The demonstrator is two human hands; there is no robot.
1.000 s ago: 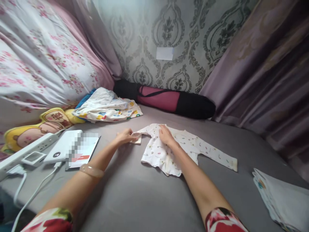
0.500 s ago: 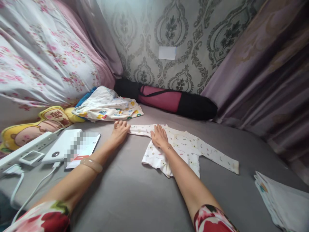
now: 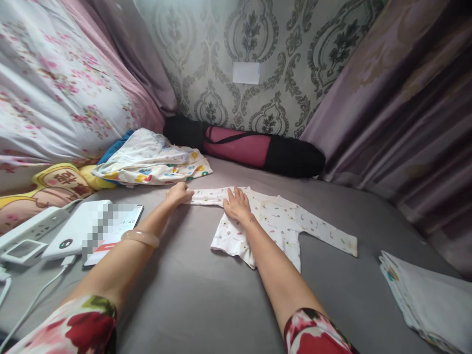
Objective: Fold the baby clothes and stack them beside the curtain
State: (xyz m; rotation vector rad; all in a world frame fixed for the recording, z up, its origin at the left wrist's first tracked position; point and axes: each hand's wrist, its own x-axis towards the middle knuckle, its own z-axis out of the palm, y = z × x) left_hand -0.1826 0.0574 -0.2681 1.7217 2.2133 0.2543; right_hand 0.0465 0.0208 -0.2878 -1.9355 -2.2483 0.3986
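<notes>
A small white baby shirt [image 3: 280, 223] with tiny coloured prints lies spread on the grey bed sheet [image 3: 206, 300]. My left hand [image 3: 179, 192] rests on the end of its left sleeve, fingers curled down on the cloth. Flat on the shirt near the collar lies my right hand [image 3: 236, 204], fingers stretched out and slightly spread. The shirt's right sleeve stretches away to the right. A pale bangle [image 3: 140, 238] sits on my left forearm.
A crumpled pile of printed clothes [image 3: 149, 162] lies behind my left hand. A phone [image 3: 114, 231], a white power bank [image 3: 73, 233] and a power strip [image 3: 25, 231] sit at the left. A pink-and-black roll [image 3: 254, 150] lines the wall. Folded cloth [image 3: 427, 300] lies at the right.
My left hand has pulled the left sleeve out straight to the left and laid it flat. My right hand slid slightly left on the shirt and now lies flat.
</notes>
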